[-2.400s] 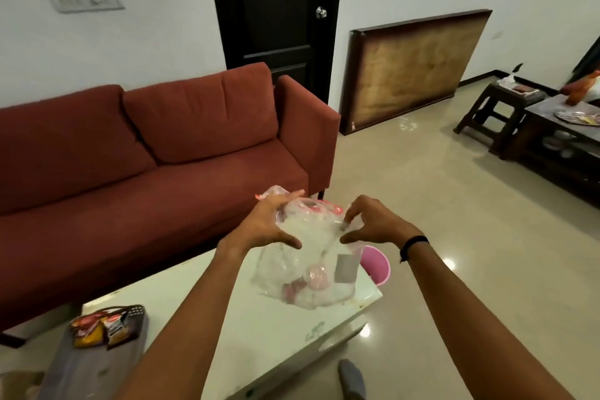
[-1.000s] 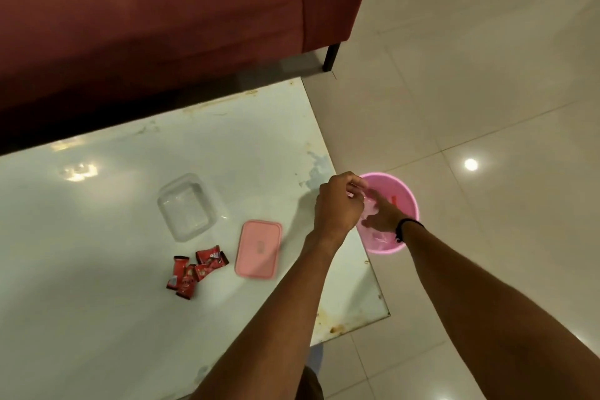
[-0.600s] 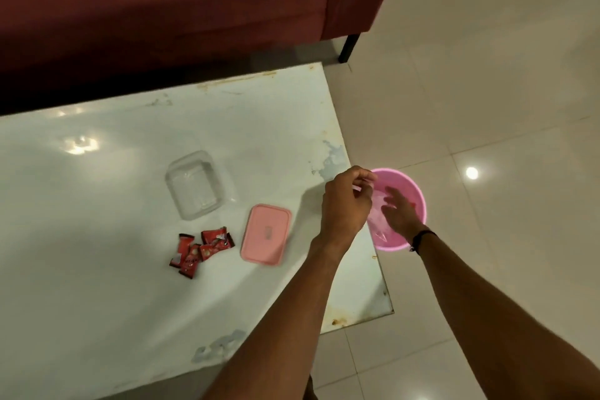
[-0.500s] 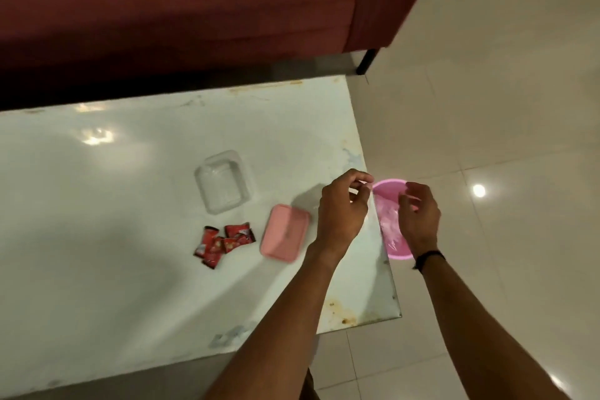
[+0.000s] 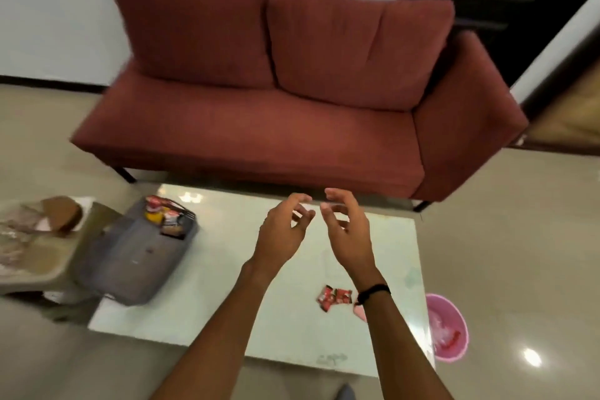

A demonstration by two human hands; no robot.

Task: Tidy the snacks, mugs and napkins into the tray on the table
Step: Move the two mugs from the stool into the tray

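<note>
Dim warm indoor light, motion blur, glare on floor [image 5: 532,357], wide-angle bending

Your pale glossy table [image 5: 201,299]: grey tray [image 5: 130,256] overhanging its left end, red snack packets [image 5: 333,297] near the right, pink lid [image 5: 359,311] just beside them.

Left hand [image 5: 281,230] and right hand [image 5: 348,228] hover close together, fingers loosely curled, holding nothing.
</note>
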